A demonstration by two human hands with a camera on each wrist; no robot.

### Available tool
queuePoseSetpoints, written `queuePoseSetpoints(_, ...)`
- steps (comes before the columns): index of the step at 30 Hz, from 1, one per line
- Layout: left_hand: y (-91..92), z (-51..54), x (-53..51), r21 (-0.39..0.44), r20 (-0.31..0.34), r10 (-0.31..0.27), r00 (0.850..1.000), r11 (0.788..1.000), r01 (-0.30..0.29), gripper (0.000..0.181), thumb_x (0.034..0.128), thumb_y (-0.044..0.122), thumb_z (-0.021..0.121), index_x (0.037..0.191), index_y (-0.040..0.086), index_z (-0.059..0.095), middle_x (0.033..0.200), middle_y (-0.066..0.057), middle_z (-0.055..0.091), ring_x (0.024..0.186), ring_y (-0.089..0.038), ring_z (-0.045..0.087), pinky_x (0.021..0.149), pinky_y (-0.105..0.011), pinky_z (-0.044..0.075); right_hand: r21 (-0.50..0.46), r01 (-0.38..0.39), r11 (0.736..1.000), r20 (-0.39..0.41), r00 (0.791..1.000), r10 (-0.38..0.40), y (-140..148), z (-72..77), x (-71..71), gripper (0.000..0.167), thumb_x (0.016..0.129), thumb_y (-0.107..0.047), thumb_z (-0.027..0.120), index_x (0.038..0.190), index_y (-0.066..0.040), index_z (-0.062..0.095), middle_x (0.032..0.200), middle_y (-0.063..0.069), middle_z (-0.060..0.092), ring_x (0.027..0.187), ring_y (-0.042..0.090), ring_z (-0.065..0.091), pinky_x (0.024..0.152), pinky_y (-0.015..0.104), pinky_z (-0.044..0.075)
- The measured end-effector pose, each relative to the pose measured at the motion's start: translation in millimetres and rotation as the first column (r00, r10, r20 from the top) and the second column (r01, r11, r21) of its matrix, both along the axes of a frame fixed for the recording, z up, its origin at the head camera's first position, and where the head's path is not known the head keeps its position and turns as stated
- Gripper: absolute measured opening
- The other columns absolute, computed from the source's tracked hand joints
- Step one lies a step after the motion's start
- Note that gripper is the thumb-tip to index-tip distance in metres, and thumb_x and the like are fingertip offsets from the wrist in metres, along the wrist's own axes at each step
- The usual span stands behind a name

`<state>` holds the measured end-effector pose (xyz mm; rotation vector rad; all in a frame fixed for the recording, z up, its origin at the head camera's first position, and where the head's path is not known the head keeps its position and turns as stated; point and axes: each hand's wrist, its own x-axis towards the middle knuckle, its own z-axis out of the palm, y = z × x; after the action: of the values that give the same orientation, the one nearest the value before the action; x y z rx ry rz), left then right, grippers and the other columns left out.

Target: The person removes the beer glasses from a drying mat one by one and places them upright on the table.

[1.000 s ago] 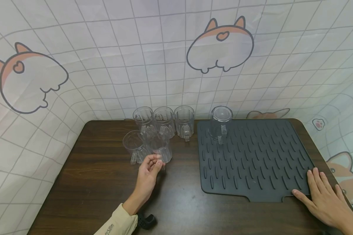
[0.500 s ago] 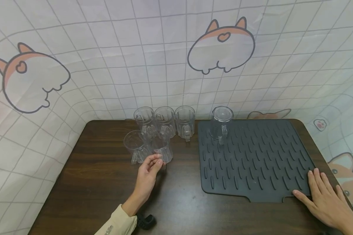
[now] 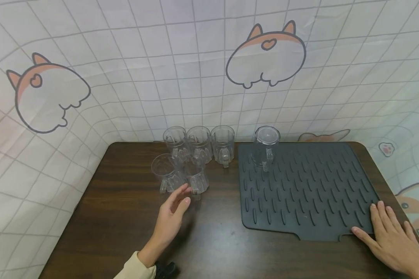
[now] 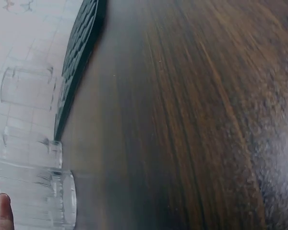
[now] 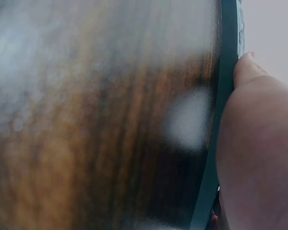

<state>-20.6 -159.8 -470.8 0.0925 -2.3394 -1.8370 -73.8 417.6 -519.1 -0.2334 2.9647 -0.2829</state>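
My left hand (image 3: 171,215) is beside the handle of a clear glass mug (image 3: 198,180), the right one of two in the front row. Its thumb and fingers are spread apart with nothing held; whether a fingertip touches the mug I cannot tell. The other front mug (image 3: 163,167) stands to the left. In the left wrist view, part of the hand shows at the lower left edge near a clear mug (image 4: 62,199). My right hand (image 3: 392,238) rests with extended fingers on the front right corner of the dark ridged mat (image 3: 321,232).
Three more clear mugs stand in a back row: a left one (image 3: 174,135), a middle one (image 3: 199,135) and a right one (image 3: 223,135). An upside-down mug (image 3: 266,141) is on the mat's back left. A patterned cloth (image 3: 202,58) hangs behind the brown table (image 3: 122,186).
My left thumb and fingers have parted from the front right mug's handle, and the hand has drawn slightly back to the left. The right hand stays on the mat; the head view shifts slightly.
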Motion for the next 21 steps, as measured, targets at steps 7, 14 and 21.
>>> queuePoseSetpoints(7,4.7,6.8,6.6,-0.081,-0.115,0.014,0.993,0.996,-0.023,0.052,0.1031,0.012,0.062,0.151,0.001,0.047,0.149,-0.017,0.06,0.14,-0.036,0.055,0.111,-0.009,0.041,0.009,0.004,1.0,0.001,1.0,-0.004,0.0,0.5,0.2,0.102,0.106,-0.06,0.041,0.157,0.012,-0.01,0.159,0.034,-0.028,0.149,0.056,-0.027,0.112,0.077,-0.025)
queuePoseSetpoints(14,11.5,15.6,5.6,-0.119,-0.33,0.04,0.943,0.989,-0.084,0.052,0.0959,-0.003,0.066,0.145,-0.006,0.051,0.142,-0.025,0.062,0.136,-0.006,0.057,0.115,-0.009,0.038,-0.002,-0.025,1.0,0.008,1.0,0.025,0.4,3.1,0.4,0.1,0.107,-0.058,0.04,0.158,0.011,-0.012,0.16,0.034,-0.028,0.149,0.054,-0.029,0.112,0.075,-0.028)
queuePoseSetpoints(21,14.4,28.7,-2.2,-0.094,-0.377,0.021,0.926,0.994,-0.06,0.05,0.0957,-0.006,0.064,0.144,-0.001,0.053,0.136,-0.026,0.065,0.13,0.001,0.058,0.112,-0.01,0.042,0.001,-0.025,1.0,0.021,0.999,0.025,0.2,4.5,-0.5,0.1,0.108,-0.059,0.039,0.158,0.01,-0.014,0.16,0.033,-0.029,0.149,0.055,-0.029,0.111,0.076,-0.028)
